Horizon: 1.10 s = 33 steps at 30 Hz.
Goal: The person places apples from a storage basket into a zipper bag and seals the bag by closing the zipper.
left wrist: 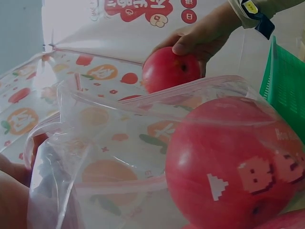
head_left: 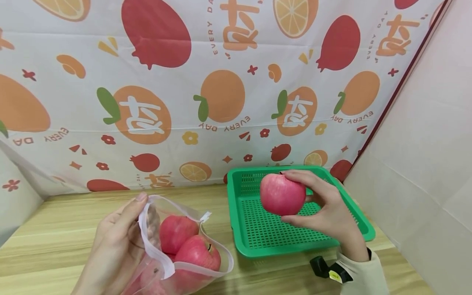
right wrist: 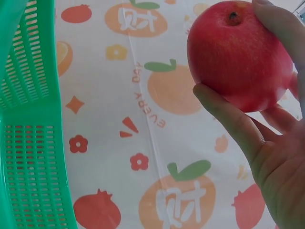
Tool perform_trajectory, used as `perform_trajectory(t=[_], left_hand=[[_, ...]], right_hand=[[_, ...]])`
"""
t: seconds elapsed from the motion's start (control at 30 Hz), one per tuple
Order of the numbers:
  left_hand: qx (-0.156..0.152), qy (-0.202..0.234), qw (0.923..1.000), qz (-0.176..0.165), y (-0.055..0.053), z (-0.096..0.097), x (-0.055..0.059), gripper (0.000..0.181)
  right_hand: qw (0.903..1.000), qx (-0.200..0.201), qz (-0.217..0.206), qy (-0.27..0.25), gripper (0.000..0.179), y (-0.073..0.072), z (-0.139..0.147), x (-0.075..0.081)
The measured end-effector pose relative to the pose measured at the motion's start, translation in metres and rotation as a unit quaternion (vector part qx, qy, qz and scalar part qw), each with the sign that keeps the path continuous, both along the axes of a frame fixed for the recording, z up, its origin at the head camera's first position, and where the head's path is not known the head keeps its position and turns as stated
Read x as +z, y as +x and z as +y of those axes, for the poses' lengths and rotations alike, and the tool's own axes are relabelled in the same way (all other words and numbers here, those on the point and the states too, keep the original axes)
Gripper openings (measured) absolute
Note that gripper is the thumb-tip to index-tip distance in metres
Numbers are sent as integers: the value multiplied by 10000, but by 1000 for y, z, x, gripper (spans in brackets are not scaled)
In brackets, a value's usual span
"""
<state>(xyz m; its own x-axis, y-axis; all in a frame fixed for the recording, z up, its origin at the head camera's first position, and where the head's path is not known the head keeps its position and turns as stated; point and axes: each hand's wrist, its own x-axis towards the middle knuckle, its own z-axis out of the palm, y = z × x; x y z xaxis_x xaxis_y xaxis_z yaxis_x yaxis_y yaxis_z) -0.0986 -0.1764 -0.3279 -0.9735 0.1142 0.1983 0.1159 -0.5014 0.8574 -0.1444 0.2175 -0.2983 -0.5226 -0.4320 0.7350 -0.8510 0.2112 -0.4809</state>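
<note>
In the head view my right hand [head_left: 328, 209] grips a pinkish-red apple [head_left: 282, 194] above the green plastic basket [head_left: 273, 250]. The right wrist view shows thumb and fingers curled round that apple [right wrist: 238, 57], its dark hollow facing up. On the left, my left hand [head_left: 119, 241] pinches the white-edged rim of a clear zip bag [head_left: 155, 256], whose mouth gapes open. Several red apples [head_left: 197, 254] lie inside it. Through the film in the left wrist view, a large apple [left wrist: 228, 162] shows behind printed letters. Much of the left hand is outside the left wrist view.
Both containers stand on a light wood-grain table [head_left: 48, 229]. A fruit-printed cloth [head_left: 177, 102] hangs behind them, and a pale wall [head_left: 420, 155] rises at the right. A black strap with a yellow label [head_left: 335, 275] circles the right sleeve's cuff.
</note>
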Motion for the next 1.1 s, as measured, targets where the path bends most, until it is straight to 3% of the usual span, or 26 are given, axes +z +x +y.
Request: perform_trajectory(t=[0.23, 0.73, 0.93, 1.1], left_hand=[[2, -78, 10000, 18, 0, 2, 0, 37], [47, -191, 9996, -199, -1, 1, -1, 35], [-132, -139, 9997, -151, 0, 0, -3, 38], [-61, -236, 9996, -169, 0, 1, -3, 38]], right_hand=[[9976, 417, 440, -336, 69, 0, -15, -3], [9907, 905, 858, -536, 69, -1, -49, -13], [9846, 1212, 1084, -635, 71, -1, -62, -17], [9792, 1404, 1311, -654, 75, -1, -70, -18]])
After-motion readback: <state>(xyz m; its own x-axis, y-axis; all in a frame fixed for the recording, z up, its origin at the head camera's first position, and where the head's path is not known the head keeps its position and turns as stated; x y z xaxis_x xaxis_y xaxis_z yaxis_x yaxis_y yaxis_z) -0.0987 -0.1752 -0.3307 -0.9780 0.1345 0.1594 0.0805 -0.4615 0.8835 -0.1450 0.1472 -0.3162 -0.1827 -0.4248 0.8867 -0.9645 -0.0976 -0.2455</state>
